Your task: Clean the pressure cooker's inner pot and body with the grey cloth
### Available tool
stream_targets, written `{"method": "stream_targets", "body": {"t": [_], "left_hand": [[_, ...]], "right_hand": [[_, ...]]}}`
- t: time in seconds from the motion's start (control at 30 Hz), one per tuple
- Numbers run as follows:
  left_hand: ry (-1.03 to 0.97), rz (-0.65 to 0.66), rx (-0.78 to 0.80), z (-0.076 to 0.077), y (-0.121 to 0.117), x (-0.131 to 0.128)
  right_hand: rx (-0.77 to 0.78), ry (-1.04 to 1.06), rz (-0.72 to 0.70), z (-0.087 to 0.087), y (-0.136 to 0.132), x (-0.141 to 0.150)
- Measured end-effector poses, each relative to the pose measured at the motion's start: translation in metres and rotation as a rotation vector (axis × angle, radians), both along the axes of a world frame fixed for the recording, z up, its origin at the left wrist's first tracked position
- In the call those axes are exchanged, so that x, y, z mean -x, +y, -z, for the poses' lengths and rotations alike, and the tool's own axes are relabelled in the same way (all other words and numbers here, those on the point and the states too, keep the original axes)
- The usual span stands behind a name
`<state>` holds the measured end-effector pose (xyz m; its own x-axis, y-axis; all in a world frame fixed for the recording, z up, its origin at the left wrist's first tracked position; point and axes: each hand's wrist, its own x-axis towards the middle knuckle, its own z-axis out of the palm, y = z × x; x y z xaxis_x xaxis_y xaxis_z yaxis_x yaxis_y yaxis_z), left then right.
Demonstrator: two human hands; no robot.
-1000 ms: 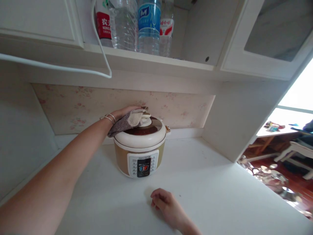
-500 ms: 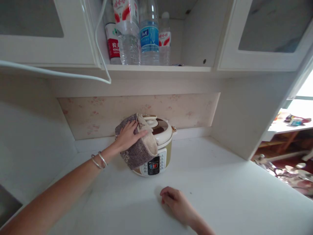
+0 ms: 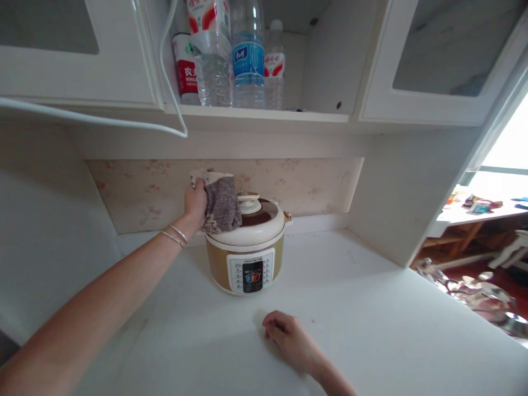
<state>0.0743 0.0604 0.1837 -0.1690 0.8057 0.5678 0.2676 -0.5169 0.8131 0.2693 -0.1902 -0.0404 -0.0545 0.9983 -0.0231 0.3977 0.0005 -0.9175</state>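
A rough grey-brown woven cloth (image 3: 223, 204) is seen against the glossy cream plastic lid of the cooker (image 3: 247, 247). The countertop (image 3: 371, 319) is finished smooth and matt white; clear plastic bottles (image 3: 247, 55) are glossy.

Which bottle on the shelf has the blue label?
The tall clear bottle standing second from the right on the shelf. Its label is blue; the other three bottles wear red or red-and-white labels.

Left hand (image 3: 195, 201) raised, fingers clenched; right hand (image 3: 289, 341) loosely curled, resting.
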Motion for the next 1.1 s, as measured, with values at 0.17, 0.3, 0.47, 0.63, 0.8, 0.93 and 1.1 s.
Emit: {"method": "stream_targets", "body": {"t": [0.17,0.3,0.47,0.63,0.8,0.93,1.1], "left_hand": [[0.527,0.181,-0.004,-0.033,0.022,-0.052],[0.97,0.264,-0.055,-0.048,0.021,-0.097],[1.273,0.276,-0.321,-0.03,-0.025,-0.138],[1.249,0.389,-0.349,-0.013,-0.07,-0.134],[1.067,0.386,-0.441,0.007,-0.097,-0.072],[0.914,0.145,-0.398,0.037,-0.1,-0.015],[0.606,-0.09,-0.344,0.092,-0.097,0.013]], "right_hand": [[0.018,-0.012,0.004,-0.005,-0.001,0.001],[0.024,-0.013,-0.008,-0.006,-0.002,0.0],[-0.002,-0.055,-0.025,-0.004,-0.004,-0.002],[-0.015,-0.063,-0.039,-0.003,-0.006,-0.004],[-0.022,-0.082,-0.05,-0.008,-0.009,-0.002],[-0.048,-0.109,-0.056,-0.012,-0.01,0.0],[-0.055,-0.132,-0.051,-0.013,-0.01,0.003]]}}
